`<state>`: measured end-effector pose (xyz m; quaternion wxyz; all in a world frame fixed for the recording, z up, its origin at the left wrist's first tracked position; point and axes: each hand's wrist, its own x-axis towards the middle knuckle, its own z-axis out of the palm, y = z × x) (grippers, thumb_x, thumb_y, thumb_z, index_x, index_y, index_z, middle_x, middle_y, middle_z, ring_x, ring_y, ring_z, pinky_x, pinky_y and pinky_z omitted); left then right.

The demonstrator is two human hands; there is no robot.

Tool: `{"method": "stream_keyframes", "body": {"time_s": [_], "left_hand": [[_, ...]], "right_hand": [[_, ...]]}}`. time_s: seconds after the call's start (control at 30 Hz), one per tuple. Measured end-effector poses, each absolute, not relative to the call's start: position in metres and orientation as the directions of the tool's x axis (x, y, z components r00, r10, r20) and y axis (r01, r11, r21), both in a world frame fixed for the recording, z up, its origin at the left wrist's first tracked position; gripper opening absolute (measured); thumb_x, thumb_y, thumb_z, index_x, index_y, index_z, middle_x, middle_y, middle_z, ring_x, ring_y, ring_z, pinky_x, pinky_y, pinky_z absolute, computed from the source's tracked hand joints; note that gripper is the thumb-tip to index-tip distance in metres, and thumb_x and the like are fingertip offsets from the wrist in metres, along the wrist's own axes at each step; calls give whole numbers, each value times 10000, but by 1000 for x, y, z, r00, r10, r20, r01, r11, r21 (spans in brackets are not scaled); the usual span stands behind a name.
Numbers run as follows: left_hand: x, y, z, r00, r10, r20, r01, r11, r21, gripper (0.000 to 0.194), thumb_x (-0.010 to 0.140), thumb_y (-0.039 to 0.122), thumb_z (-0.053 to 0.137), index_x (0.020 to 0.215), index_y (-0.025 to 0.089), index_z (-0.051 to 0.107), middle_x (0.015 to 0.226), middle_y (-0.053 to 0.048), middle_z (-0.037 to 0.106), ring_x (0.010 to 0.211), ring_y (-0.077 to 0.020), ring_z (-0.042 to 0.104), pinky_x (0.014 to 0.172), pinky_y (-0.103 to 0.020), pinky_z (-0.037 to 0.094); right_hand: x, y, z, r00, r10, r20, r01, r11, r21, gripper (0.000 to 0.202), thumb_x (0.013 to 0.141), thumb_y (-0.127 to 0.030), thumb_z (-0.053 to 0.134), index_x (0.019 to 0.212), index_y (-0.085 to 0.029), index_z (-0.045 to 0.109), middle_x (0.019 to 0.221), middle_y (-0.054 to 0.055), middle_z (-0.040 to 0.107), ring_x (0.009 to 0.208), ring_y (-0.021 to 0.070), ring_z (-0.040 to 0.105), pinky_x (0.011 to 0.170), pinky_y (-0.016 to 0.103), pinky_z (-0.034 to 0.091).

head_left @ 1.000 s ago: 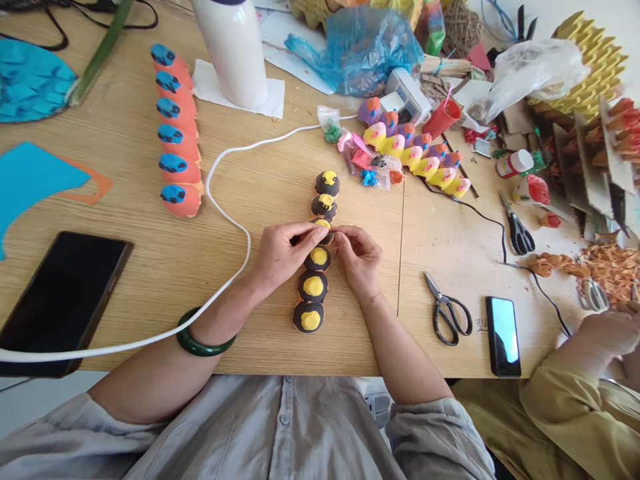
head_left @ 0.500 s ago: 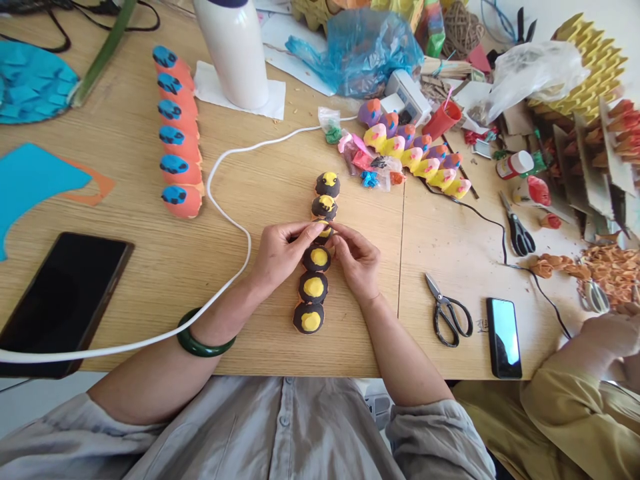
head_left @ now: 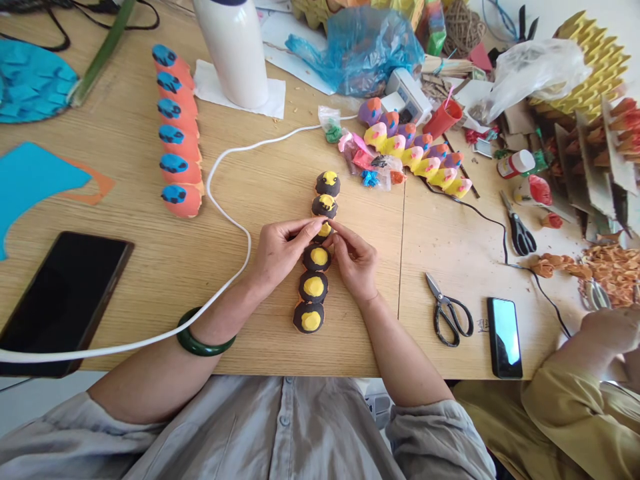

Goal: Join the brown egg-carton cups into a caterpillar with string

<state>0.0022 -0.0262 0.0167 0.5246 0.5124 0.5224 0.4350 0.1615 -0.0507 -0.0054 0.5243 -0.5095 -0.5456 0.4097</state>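
A strip of egg-carton cups (head_left: 313, 287), painted black with a flat yellow patch on each, runs lengthwise in front of me. The two farthest cups carry small dark marks on their yellow. Over the third cup, my left hand (head_left: 283, 250) pinches thumb and index finger together, with a tiny dark speck at the tips that I cannot identify. My right hand (head_left: 357, 261) is curled in from the other side, its index fingertip meeting the left fingertips. Whatever lies between its fingers is hidden. Both hands partly cover the third cup.
An orange egg-carton strip (head_left: 180, 143) lies left, beside a white cable (head_left: 240, 230). A white bottle (head_left: 235, 60) stands behind. Scissors (head_left: 445, 313) and a phone (head_left: 504, 337) lie right, near another person's hand (head_left: 610, 330). Bagged clay (head_left: 367, 160) and a yellow strip (head_left: 413, 158) lie beyond.
Both hands have shifted very slightly over the third cup, and a little more of its yellow patch shows. The strip stays in place.
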Motion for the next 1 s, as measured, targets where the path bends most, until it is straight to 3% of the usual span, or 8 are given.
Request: {"method": "stream_keyframes", "body": {"time_s": [0.33, 0.5, 0.63, 0.73, 1.0], "left_hand": [[3, -28, 20, 75, 992, -100, 83, 94, 992, 405, 874, 483, 751, 1159, 208, 835, 913, -59, 816, 837, -198, 725, 742, -277, 577], [3, -28, 18, 83, 988, -132, 54, 127, 990, 425, 850, 463, 767, 1183, 206, 828, 817, -46, 789, 757, -176, 687, 668, -256, 543], [5, -27, 16, 106, 967, -229, -39, 235, 971, 416, 835, 425, 773, 1190, 215, 826, 593, 22, 616, 524, -96, 483, 475, -217, 396], [7, -27, 19, 142, 946, -292, -152, 312, 938, 405, 802, 392, 794, 1158, 203, 835, 523, 65, 425, 475, -57, 324, 423, -195, 281], [7, -24, 32, 167, 912, -376, -252, 408, 878, 421, 698, 361, 863, 1063, 153, 851, 543, 84, 346, 470, -22, 269, 426, -168, 208]], "right_hand": [[162, -52, -9, 75, 982, 171, 191, 154, -969, 339, 996, -379, 572, 1248, -268, 769, 885, 29, 763, 776, 171, 698, 776, 345, 619], [162, -54, -6, 56, 978, 200, 301, 175, -938, 369, 998, -326, 542, 1291, -251, 753, 844, 7, 759, 631, 133, 609, 646, 288, 558], [161, -54, -5, 46, 965, 257, 388, 220, -895, 396, 998, -285, 522, 1325, -215, 732, 814, 6, 754, 555, 107, 517, 556, 252, 485], [161, -55, -5, 32, 957, 288, 438, 245, -865, 419, 1005, -268, 504, 1361, -178, 705, 762, 3, 728, 523, 96, 480, 533, 239, 454], [162, -56, -9, -2, 951, 311, 541, 262, -799, 423, 1025, -261, 478, 1393, -199, 675, 762, 14, 738, 541, 97, 535, 567, 231, 472]]}}
